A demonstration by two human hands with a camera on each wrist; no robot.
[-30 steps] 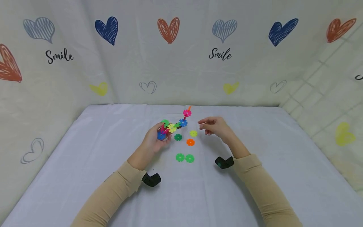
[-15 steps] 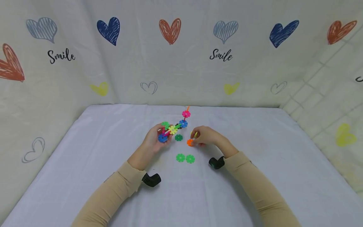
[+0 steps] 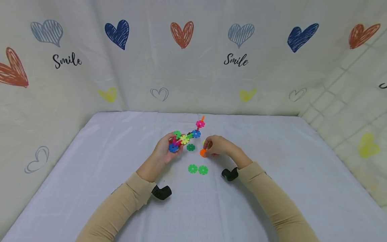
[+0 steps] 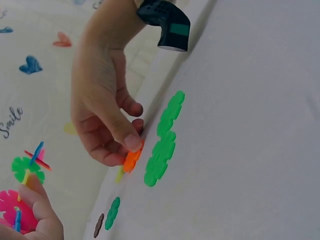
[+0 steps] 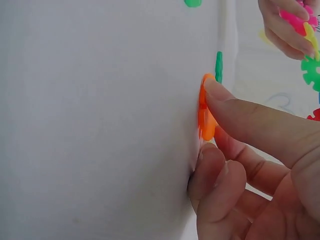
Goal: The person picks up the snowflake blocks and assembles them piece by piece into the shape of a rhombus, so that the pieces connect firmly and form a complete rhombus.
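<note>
My left hand (image 3: 163, 151) holds a linked chain of slotted snowflake discs above the table; it includes a yellow disc (image 3: 184, 139), a blue disc (image 3: 173, 147) and a pink disc (image 3: 200, 124) near its far end. With thumb and fingers, my right hand (image 3: 223, 148) pinches an orange snowflake disc (image 5: 207, 112) at the tabletop. The orange disc appears low against the cloth in the right wrist view. Partly behind the right fingers lies a yellow-green disc (image 4: 119, 174). A dark green disc (image 3: 190, 147) lies between the two hands.
Two bright green discs (image 3: 198, 169) lie side by side nearer the front of the white-clothed table (image 3: 193, 208). A brown disc (image 4: 99, 226) lies beside the dark green one. Behind the table hangs a heart-printed curtain (image 3: 205, 74). Each wrist wears a black camera mount (image 3: 161, 192).
My right hand has come down and left from above the table to the orange disc and pinches it. The left hand stays nearly in place with the chain, whose far end dips slightly.
</note>
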